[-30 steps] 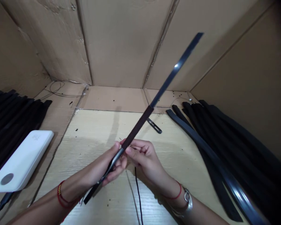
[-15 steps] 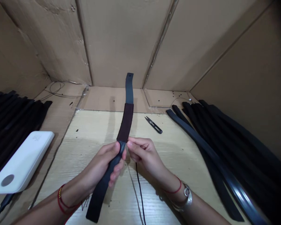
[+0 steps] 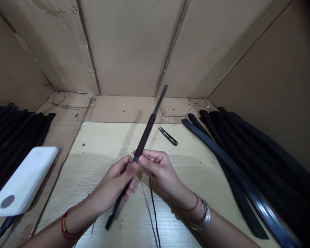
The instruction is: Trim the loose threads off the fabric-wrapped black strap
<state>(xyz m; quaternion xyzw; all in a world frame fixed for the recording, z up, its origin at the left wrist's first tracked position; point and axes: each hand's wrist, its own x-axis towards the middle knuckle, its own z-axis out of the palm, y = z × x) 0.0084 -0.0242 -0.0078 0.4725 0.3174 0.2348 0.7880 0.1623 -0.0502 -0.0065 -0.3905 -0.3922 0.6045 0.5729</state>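
Note:
Held up over the middle of the table is a dark flat strap (image 3: pixel 160 100), turned edge-on, with a dark brown stitched sleeve (image 3: pixel 146 133) around its upper middle. My left hand (image 3: pixel 121 179) is closed on the strap just below the sleeve, thumb on top. At the sleeve's lower end, my right hand (image 3: pixel 157 165) pinches with thumb and fingertips; a needle or thread end there is too small to make out. A black cord (image 3: pixel 153 203) hangs below my right hand. Thread snips (image 3: pixel 167 136) lie on the table to the right of the strap.
Several black straps (image 3: pixel 229 158) lie along the right side, and more dark strips (image 3: pixel 18 127) on the left. A white power bank (image 3: pixel 28 179) with a cable sits at left. Cardboard walls (image 3: pixel 129 48) enclose the back and sides. Thin wire (image 3: pixel 60 100) is coiled at back left.
The strap has been rolled from its flat face to its edge, and its top end has swung to the right. Both hands stay closed at about the same place.

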